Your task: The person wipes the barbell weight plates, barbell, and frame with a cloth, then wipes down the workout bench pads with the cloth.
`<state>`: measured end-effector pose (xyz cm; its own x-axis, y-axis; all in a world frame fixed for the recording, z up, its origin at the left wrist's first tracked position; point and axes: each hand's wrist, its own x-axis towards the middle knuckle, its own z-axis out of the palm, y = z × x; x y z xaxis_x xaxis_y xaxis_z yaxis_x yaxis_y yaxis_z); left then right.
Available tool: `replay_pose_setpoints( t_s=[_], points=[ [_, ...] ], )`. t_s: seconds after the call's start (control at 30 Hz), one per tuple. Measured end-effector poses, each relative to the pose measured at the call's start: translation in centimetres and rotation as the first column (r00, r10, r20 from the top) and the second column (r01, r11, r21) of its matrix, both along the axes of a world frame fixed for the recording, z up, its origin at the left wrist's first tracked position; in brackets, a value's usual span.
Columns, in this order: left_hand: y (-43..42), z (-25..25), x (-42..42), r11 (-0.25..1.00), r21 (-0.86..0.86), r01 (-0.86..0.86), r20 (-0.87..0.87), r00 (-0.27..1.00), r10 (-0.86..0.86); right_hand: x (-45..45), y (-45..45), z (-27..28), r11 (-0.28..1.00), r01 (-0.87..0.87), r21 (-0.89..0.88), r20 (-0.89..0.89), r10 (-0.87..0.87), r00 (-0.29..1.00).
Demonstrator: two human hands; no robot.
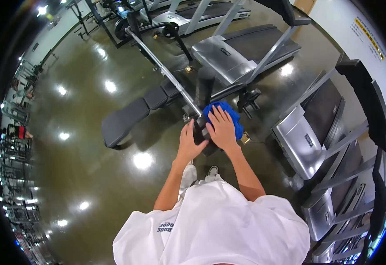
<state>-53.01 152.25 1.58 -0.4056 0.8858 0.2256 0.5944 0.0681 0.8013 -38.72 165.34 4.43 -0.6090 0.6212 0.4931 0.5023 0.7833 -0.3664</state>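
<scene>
A blue cloth point(236, 120) lies bunched at the near end of a weight bench's frame, beside a dark upright post point(205, 84). My right hand point(222, 129) rests on the cloth with its fingers stretched out over it. Just to the left, my left hand point(189, 142) is at the dark end piece point(199, 132) of the frame, fingers apart and thumb pointing right. From between the hands a silver barbell point(168, 74) runs away to the upper left. The padded black bench point(126, 118) extends to the left below it.
Treadmills stand at the back point(246, 48) and along the right point(305, 139). A rack with weight plates point(122, 28) holds the bar's far end. Gym machines line the far left, where people are partly visible. My shoes point(213, 170) are on the glossy floor point(87, 172).
</scene>
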Motion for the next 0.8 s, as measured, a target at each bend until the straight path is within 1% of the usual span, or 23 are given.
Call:
replay_pose_setpoints(
  t_s=[0.07,0.1,0.13,0.17,0.2,0.23,0.27,0.3,0.33,0.37,0.4,0.43,0.47,0.5,0.53,0.57,0.67,0.73,0.8],
  points=[
    [0.1,1.0,0.5,0.991,-0.134,0.003,-0.204,0.978,-0.030,0.9,-0.5,0.4,0.995,-0.100,-0.010,0.036,0.101,0.994],
    [0.4,0.5,0.5,0.994,-0.104,0.024,-0.240,0.970,-0.049,1.3,-0.8,0.7,0.987,-0.145,-0.063,0.006,0.146,0.989],
    [0.6,0.2,0.5,0.992,-0.120,0.040,-0.226,0.972,-0.066,1.7,-0.8,0.3,0.988,-0.131,-0.081,0.017,0.132,0.991],
    [0.9,0.2,0.4,0.997,-0.054,0.050,-0.211,0.976,-0.060,2.1,-0.5,0.1,0.946,-0.214,-0.244,-0.141,0.184,0.973],
    [1.5,0.6,0.2,0.998,0.016,0.058,-0.198,0.979,-0.054,2.2,-0.1,0.0,0.872,-0.313,-0.377,-0.306,0.201,0.930],
    [2.2,0.9,0.0,0.996,0.034,0.078,-0.217,0.974,-0.069,2.0,-0.3,-0.3,0.815,-0.264,-0.517,-0.436,0.015,0.900],
    [2.7,1.2,-0.3,0.995,0.030,0.094,-0.212,0.974,-0.086,1.8,0.2,-0.5,0.816,-0.248,-0.522,-0.432,-0.002,0.902],
    [3.3,1.7,-0.5,0.991,-0.007,0.133,-0.250,0.959,-0.130,1.4,1.1,-0.2,0.917,-0.158,-0.365,-0.358,0.018,0.933],
    [3.9,2.0,-0.7,0.985,-0.042,0.170,-0.289,0.941,-0.175,1.0,1.8,0.1,0.980,-0.078,-0.186,-0.278,0.023,0.960],
    [4.2,1.8,-0.9,0.981,-0.046,0.186,-0.286,0.939,-0.191,0.7,2.0,-1.0,0.975,-0.040,-0.218,-0.229,-0.012,0.973],
    [4.4,1.5,-0.9,0.980,-0.014,0.198,-0.271,0.943,-0.194,0.1,1.6,-0.3,0.975,-0.025,-0.222,-0.229,-0.027,0.973],
    [4.6,1.1,-1.0,0.978,0.020,0.208,-0.257,0.946,-0.195,-0.7,0.9,1.4,0.979,0.051,-0.197,-0.119,-0.075,0.990],
    [4.8,0.3,-1.2,0.976,0.019,0.218,-0.258,0.944,-0.206,-1.4,0.5,2.2,0.979,0.122,-0.165,-0.009,-0.125,0.992],
    [4.7,-0.1,-1.1,0.973,0.075,0.217,-0.281,0.941,-0.188,-1.8,0.5,2.1,0.977,0.172,-0.125,0.050,-0.167,0.985],
    [4.7,-0.7,-1.3,0.967,0.130,0.218,-0.305,0.937,-0.170,-2.0,1.0,1.8,0.975,0.181,-0.130,0.047,-0.176,0.983],
    [4.7,-1.3,-1.0,0.968,0.156,0.194,-0.299,0.944,-0.141,-2.1,1.6,1.4,0.967,0.200,-0.156,0.063,-0.192,0.979],
    [4.6,-1.1,-0.8,0.973,0.133,0.187,-0.305,0.942,-0.140,-1.5,4.6,-0.1,0.954,0.209,-0.214,0.101,-0.191,0.976],
    [4.4,-1.1,-1.0,0.973,0.136,0.187,-0.302,0.943,-0.139,-0.9,7.7,-1.7,0.862,0.202,-0.465,0.119,-0.165,0.979],
    [4.3,-1.2,-1.3,0.964,0.166,0.210,-0.327,0.934,-0.147,0.3,11.3,-1.9,0.658,0.164,-0.735,0.122,-0.110,0.986]
  ],
)
